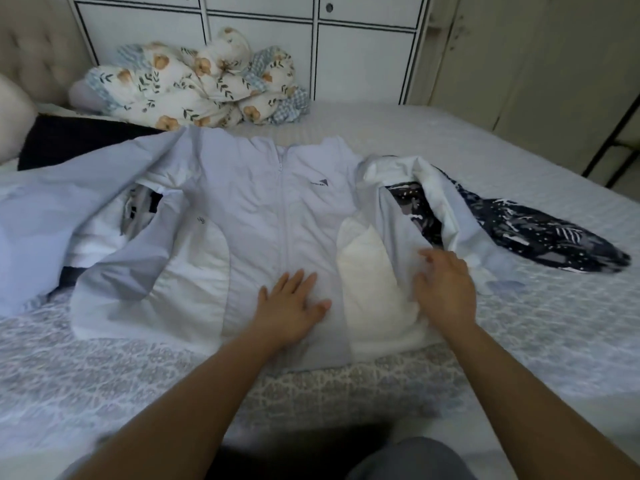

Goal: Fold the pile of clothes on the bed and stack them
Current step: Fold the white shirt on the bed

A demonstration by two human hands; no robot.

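A pale lavender zip jacket [263, 202] lies front up across the bed, its zipper closed and a small dark logo on the chest. My left hand [294, 303] presses flat on the lower front, fingers straight. My right hand [446, 289] rests on the jacket's right side beside the white side panel, fingers loosely bent on the cloth. A dark navy patterned garment [540, 233] lies under the jacket's right sleeve and sticks out to the right. More clothes show under the left sleeve [69, 209].
A bundled floral duvet [194, 88] sits at the far side of the bed near a white cabinet [363, 53]. A black cloth [69, 140] lies at the far left by the padded headboard. The grey patterned bedspread [138, 368] spreads in front.
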